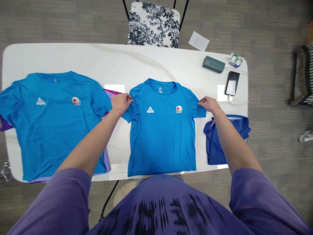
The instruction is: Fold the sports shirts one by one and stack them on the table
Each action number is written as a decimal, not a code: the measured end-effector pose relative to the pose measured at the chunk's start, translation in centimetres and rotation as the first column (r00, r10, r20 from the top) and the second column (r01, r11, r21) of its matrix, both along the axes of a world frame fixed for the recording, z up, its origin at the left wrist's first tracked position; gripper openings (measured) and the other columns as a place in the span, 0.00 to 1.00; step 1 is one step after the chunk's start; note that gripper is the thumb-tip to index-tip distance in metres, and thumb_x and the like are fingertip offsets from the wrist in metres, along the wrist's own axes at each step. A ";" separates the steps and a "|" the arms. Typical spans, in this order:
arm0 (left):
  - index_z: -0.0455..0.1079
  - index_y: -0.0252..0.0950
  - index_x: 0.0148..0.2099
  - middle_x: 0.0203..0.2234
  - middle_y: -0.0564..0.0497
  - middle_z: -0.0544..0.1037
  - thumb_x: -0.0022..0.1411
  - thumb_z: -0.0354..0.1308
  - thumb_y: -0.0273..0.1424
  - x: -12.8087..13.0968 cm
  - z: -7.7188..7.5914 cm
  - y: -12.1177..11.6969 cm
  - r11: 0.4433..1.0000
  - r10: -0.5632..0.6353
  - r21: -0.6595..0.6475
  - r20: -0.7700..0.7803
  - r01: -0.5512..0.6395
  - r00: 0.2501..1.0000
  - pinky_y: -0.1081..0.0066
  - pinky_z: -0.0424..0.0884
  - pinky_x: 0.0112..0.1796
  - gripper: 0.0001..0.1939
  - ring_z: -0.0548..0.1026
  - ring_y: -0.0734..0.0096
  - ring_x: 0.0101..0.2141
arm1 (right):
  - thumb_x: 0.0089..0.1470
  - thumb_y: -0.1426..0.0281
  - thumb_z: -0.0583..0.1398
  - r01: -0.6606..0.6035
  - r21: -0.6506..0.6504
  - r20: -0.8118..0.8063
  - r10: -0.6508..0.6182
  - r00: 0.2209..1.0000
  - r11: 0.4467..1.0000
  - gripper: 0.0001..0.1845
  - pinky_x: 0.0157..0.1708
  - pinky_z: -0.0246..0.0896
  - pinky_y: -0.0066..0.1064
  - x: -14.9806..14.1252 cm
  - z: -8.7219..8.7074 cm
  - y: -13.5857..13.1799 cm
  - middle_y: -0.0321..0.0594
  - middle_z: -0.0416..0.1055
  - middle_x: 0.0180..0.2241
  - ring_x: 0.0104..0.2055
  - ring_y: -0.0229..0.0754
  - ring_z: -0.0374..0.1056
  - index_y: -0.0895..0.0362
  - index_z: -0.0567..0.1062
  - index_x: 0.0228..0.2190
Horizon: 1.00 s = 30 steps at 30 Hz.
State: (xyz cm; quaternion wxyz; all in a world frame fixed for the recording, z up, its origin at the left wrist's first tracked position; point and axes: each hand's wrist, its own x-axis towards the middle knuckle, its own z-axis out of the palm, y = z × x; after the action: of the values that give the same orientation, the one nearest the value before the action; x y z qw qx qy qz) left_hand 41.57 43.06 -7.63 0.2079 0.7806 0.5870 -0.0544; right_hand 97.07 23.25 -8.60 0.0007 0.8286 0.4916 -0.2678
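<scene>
A bright blue T-shirt (162, 133) lies spread front side up on the white table, its collar toward the far side. White PEAK lettering and a round red-and-white badge show on its chest. My left hand (121, 102) pinches the sleeve on the shirt's left side. At the opposite sleeve, my right hand (209, 104) holds the fabric between thumb and fingers. Further left, a second blue T-shirt (58, 130) lies flat over purple clothing (107, 161), which peeks out at its edges. Right of the middle shirt is a folded dark blue garment (215, 147), partly behind my right forearm.
On the white table (117, 68), a dark green case (213, 64), a phone (232, 83) with a cable and a small crumpled packet (235, 60) lie at the far right. A patterned chair (154, 24) stands beyond, near a paper sheet (199, 41).
</scene>
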 end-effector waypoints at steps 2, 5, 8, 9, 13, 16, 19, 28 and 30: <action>0.79 0.41 0.49 0.44 0.47 0.84 0.68 0.63 0.46 -0.4 -0.2 0.2 1.000 0.022 -0.001 0.004 -0.022 1.000 0.61 0.72 0.48 0.16 0.78 0.55 0.47 | 0.55 0.56 0.69 0.000 -0.007 -0.002 0.000 1.000 1.000 0.20 0.46 0.71 0.38 0.4 0.0 -0.4 0.44 0.81 0.39 0.41 0.47 0.75 0.57 0.82 0.42; 0.79 0.41 0.49 0.44 0.48 0.84 0.67 0.64 0.46 -1.4 -0.2 1.2 0.999 0.047 0.006 0.020 -0.047 0.999 0.63 0.72 0.46 0.16 0.78 0.57 0.46 | 0.55 0.55 0.69 0.030 0.042 0.000 -0.030 1.000 0.999 0.19 0.45 0.71 0.37 1.1 -0.1 -0.3 0.43 0.80 0.38 0.40 0.46 0.75 0.58 0.81 0.39; 0.79 0.42 0.49 0.44 0.48 0.84 0.66 0.64 0.46 -2.6 0.2 2.2 0.997 0.075 0.021 0.035 -0.076 0.997 0.63 0.71 0.47 0.17 0.78 0.57 0.46 | 0.56 0.53 0.68 0.076 0.105 -0.002 -0.077 0.997 0.992 0.20 0.44 0.70 0.36 1.7 -0.3 -0.4 0.44 0.80 0.40 0.40 0.45 0.74 0.57 0.80 0.39; 0.79 0.42 0.49 0.45 0.48 0.84 0.66 0.64 0.47 -2.9 0.4 2.3 0.996 0.086 0.025 0.036 -0.087 0.996 0.63 0.71 0.47 0.17 0.78 0.57 0.46 | 0.56 0.52 0.68 0.095 0.109 -0.013 -0.094 0.996 0.990 0.21 0.43 0.70 0.36 1.8 -0.3 -0.6 0.44 0.80 0.40 0.39 0.45 0.74 0.57 0.79 0.39; 0.78 0.40 0.51 0.45 0.46 0.83 0.67 0.62 0.51 -4.3 0.9 1.0 0.993 0.114 0.024 -0.012 -0.114 0.993 0.60 0.71 0.49 0.22 0.78 0.53 0.48 | 0.57 0.50 0.68 0.186 0.052 -0.075 -0.182 0.980 0.981 0.25 0.40 0.70 0.35 1.6 -0.5 -2.2 0.44 0.81 0.41 0.38 0.45 0.75 0.57 0.78 0.46; 0.78 0.41 0.51 0.46 0.43 0.83 0.66 0.61 0.53 -5.3 1.3 -1.6 0.995 0.101 0.008 -0.110 -0.101 0.989 0.57 0.70 0.50 0.23 0.77 0.48 0.51 | 0.56 0.53 0.69 0.227 0.011 -0.088 -0.225 0.970 0.974 0.25 0.42 0.71 0.36 1.3 -0.6 -3.6 0.45 0.82 0.41 0.39 0.46 0.76 0.58 0.78 0.48; 0.78 0.42 0.53 0.51 0.42 0.82 0.66 0.61 0.51 -6.0 1.8 -4.1 0.999 0.039 -0.010 -0.180 -0.041 0.983 0.56 0.69 0.52 0.23 0.76 0.46 0.54 | 0.53 0.57 0.71 0.223 -0.006 -0.096 -0.222 0.970 0.975 0.24 0.43 0.71 0.36 1.3 -0.5 -4.4 0.44 0.82 0.39 0.39 0.46 0.77 0.58 0.80 0.46; 0.76 0.41 0.54 0.49 0.44 0.82 0.71 0.58 0.45 -9.1 2.9 -2.5 0.982 0.191 0.022 -0.168 -0.190 0.967 0.60 0.67 0.48 0.17 0.76 0.51 0.51 | 0.55 0.60 0.67 0.225 0.104 0.065 -0.232 0.970 0.969 0.15 0.48 0.70 0.38 3.3 0.5 -4.7 0.43 0.81 0.39 0.42 0.47 0.75 0.56 0.81 0.40; 0.75 0.40 0.54 0.49 0.48 0.82 0.71 0.60 0.42 -10.4 2.6 -1.2 0.969 0.248 0.040 -0.159 -0.244 0.956 0.63 0.67 0.47 0.16 0.75 0.58 0.47 | 0.56 0.60 0.66 0.236 0.111 0.086 -0.246 0.965 0.965 0.15 0.48 0.70 0.39 3.2 0.7 -4.6 0.44 0.81 0.40 0.42 0.48 0.75 0.56 0.80 0.41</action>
State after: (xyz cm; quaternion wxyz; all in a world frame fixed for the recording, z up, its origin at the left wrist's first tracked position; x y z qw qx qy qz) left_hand 31.13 41.90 -5.05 0.1565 0.6965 0.6950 -0.0857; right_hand 100.30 18.67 -7.86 -0.0491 0.8936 0.3991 -0.1995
